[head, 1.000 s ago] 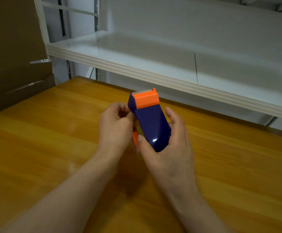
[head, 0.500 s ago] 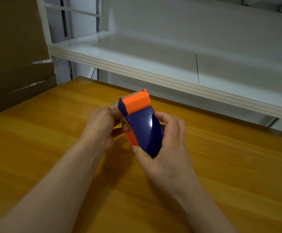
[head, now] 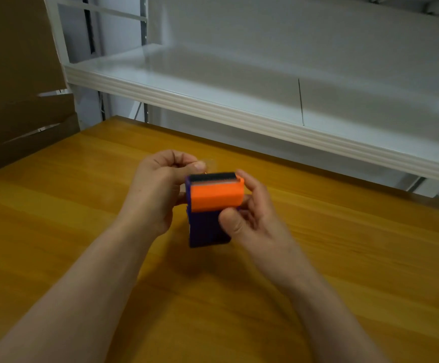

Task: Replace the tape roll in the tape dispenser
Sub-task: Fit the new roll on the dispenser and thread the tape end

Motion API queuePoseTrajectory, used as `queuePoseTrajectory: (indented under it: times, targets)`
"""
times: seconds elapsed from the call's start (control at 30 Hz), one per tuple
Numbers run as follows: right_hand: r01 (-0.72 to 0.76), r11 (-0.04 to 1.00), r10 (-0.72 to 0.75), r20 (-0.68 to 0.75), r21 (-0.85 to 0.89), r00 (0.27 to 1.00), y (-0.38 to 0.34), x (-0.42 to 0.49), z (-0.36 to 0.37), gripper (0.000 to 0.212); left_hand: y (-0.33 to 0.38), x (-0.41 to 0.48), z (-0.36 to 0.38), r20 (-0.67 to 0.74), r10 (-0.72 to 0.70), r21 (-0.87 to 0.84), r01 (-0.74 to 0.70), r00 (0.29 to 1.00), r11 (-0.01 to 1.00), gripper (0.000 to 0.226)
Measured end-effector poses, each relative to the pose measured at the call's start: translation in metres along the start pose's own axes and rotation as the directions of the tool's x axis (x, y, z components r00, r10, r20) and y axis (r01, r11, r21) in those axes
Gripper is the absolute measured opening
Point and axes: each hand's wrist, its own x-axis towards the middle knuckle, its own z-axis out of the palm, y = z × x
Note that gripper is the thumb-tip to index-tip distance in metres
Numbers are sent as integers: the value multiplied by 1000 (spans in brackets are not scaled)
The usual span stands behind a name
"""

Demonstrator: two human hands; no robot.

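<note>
Gripping the tape dispenser (head: 207,213) above the desk (head: 357,258) with the right hand (head: 249,218), thumb on the blue body just below the orange head (head: 215,196). Pinching what looks like a clear tape end (head: 209,163) in the left hand (head: 158,189), just beyond the toothed edge. Best drawn taut and square across the teeth, with steady dispenser support; roll itself hidden.

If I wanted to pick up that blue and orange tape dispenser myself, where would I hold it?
Probably by the blue body below the orange cap, coming from the side as the right hand does, thumb in front and fingers behind. The body is long and flat-sided, and this keeps fingers off the toothed edge on top, which the left hand works beside.
</note>
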Motion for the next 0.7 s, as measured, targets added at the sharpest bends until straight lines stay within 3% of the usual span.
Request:
queuePoseTrajectory:
  times: [0.1, 0.33, 0.47, 0.6, 0.7]
  targets:
    - [17, 988, -8, -57, 151, 998, -2, 2, -6, 82, -3, -3, 5, 45, 44, 91, -48, 998, 995, 22]
    - [11, 982, -15, 20, 190, 1000, -8, 0, -16, 51, -8, -6, 10, 177, 100, 183, -133, 979, 974, 29]
    - [-11, 973, -2, 56, 231, 998, -8, -2, -26, 50, -7, -9, 11, 245, 102, 171, -146, 964, 974, 30]
    - [-90, 921, 88, 23, 378, 996, -6, -1, -23, 80, -7, -11, 15, 228, 83, 161, -121, 970, 979, 24]
    - [-162, 873, 192, -18, 459, 981, -5, 3, -22, 66, -9, -12, 15, 204, 61, 146, -92, 977, 985, 23]
